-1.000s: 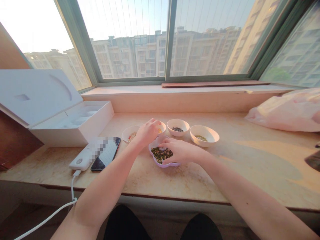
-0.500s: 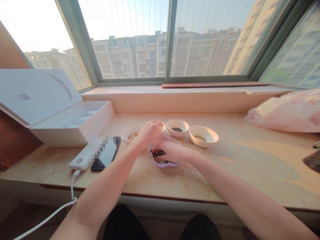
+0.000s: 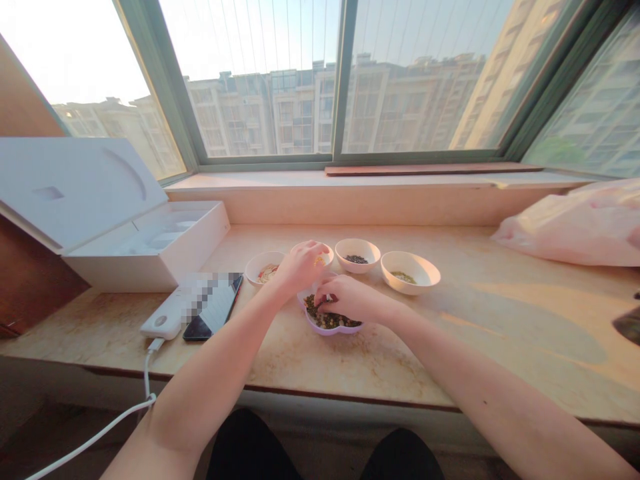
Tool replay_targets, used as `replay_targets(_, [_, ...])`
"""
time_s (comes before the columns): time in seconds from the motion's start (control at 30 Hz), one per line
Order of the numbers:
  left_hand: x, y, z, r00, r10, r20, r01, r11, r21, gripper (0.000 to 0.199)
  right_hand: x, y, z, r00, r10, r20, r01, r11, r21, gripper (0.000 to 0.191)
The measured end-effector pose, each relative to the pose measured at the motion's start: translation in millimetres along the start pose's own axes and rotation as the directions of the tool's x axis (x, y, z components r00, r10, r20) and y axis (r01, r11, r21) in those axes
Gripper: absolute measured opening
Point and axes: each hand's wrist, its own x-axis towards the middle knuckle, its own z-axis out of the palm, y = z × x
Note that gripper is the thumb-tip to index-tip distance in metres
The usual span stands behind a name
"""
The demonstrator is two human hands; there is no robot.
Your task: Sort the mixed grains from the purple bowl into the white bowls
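Observation:
My right hand (image 3: 350,299) sits over a lilac flower-shaped dish (image 3: 333,325), its fingertips pinched together just above a heap of dark green mixed grains (image 3: 327,315). My left hand (image 3: 303,267) hangs curled over a small white bowl (image 3: 323,255), and yellowish grains show past its fingers. Whether that hand holds anything is hidden. Beside it, a white bowl of reddish and pale grains (image 3: 265,272) stands to the left. A bowl of black seeds (image 3: 357,259) and a wider bowl of green grains (image 3: 410,272) stand to the right.
All of this stands on a marble window sill (image 3: 400,360). To the left are an open white box (image 3: 150,247), a white power bank (image 3: 165,320) with a cable (image 3: 100,433), and a phone (image 3: 213,310). A pink plastic bag (image 3: 570,227) lies at the right.
My right hand has drawn slightly to the right across the dish, uncovering more of the grain heap. My left hand has stayed over its bowl.

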Motion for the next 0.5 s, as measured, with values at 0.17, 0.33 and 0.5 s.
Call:
replay_targets(0.17, [-1,1,-0.3,1.0,0.002,-0.004,-0.002,1.0,-0.007,0.029,2,2,-2,1.0,0.008,0.028,-0.007,0.999,-0.037,0.018])
replay_targets(0.33, [-1,-1,-0.6,1.0,-0.029,-0.004,0.029,1.0,-0.001,0.033,0,3,-1,1.0,-0.009,-0.025,0.009,0.999,-0.031,0.021])
replay_targets(0.5, [0,-2,-1.6,1.0,-0.009,-0.017,0.009,1.0,0.002,0.035,-9,8,-12,0.987,-0.027,-0.157,0.037,0.997,0.064,0.019])
